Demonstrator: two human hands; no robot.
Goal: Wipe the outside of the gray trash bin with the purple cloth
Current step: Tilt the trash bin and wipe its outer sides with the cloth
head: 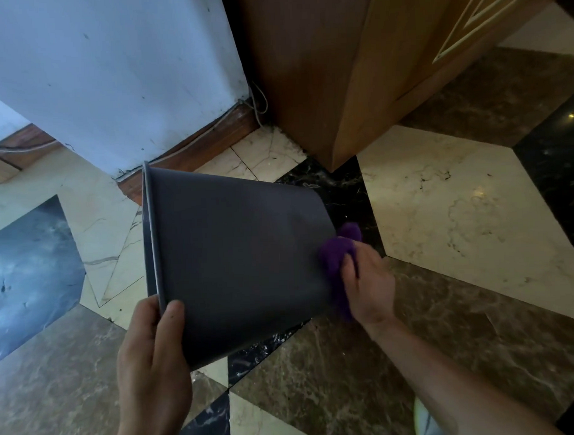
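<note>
The gray trash bin (235, 251) is tipped on its side above the floor, its open rim facing left and its base to the right. My left hand (151, 362) grips the rim at the lower left, thumb on the outer wall. My right hand (367, 286) presses a bunched purple cloth (337, 258) against the bin's outer wall near the base. Part of the cloth hangs below my fingers. The bin's inside is hidden.
The floor is polished marble in cream, brown and black tiles (457, 205). A white wall (118, 76) with a wooden skirting board and loose cables stands behind the bin. A wooden cabinet (333, 79) rises at the back right.
</note>
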